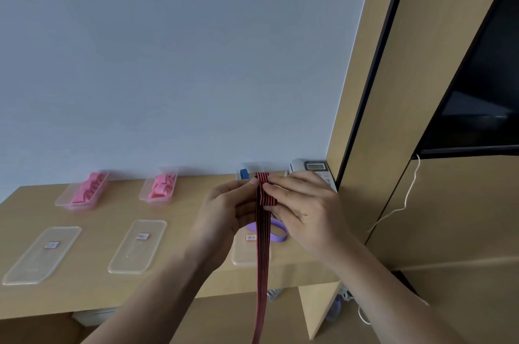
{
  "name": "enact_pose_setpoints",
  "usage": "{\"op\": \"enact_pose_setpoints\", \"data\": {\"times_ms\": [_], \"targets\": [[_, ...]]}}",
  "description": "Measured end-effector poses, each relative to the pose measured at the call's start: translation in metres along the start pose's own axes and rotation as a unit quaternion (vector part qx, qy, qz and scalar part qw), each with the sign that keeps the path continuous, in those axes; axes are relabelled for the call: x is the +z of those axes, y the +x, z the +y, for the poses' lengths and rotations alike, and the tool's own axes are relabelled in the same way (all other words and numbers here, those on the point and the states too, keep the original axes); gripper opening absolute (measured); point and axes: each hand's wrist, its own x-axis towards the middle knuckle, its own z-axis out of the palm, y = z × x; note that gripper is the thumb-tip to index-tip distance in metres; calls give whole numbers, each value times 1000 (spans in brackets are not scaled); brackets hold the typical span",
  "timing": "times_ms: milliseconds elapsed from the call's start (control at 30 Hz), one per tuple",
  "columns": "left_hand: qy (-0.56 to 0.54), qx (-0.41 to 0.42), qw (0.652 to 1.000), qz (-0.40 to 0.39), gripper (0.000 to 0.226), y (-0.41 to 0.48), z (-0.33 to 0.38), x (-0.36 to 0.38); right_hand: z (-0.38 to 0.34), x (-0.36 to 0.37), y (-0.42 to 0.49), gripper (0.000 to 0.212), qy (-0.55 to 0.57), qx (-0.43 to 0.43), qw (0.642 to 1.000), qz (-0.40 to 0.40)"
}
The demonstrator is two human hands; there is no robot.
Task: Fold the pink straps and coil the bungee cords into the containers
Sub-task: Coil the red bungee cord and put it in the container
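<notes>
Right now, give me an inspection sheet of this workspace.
Surface: wooden desk, against a pale wall.
Job's things: red-and-black striped cord hanging below the desk edge; two containers of pink straps; blue cord in third container; purple band on a lid.
Clutter: desk telephone; three lids.
Grippers: left hand and right hand pinch the cord's top.
Cables: white cable on the cabinet.
Surroundings: dark screen.

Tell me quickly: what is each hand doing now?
Left hand: shut on the red-black cord.
Right hand: shut on the same cord, near its top.
</notes>
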Motion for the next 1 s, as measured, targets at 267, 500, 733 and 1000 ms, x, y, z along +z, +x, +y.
{"op": "enact_pose_setpoints", "data": {"times_ms": [267,500,733,1000], "targets": [[-56,-18,998,-8,27,0,-1,1,1,2,-5,34,-13,0,999,-30],[-33,-7,999,-3,24,-4,-4,-2,-6,-3,-3,26,43,56,997,-36],[0,9,1000,-22,27,-13,0,2,-12,-15,20,34,158,291,931,-150],[-6,-22,999,-31,22,-26,6,4,-10,-15,26,28,220,308,912,-159]]}}
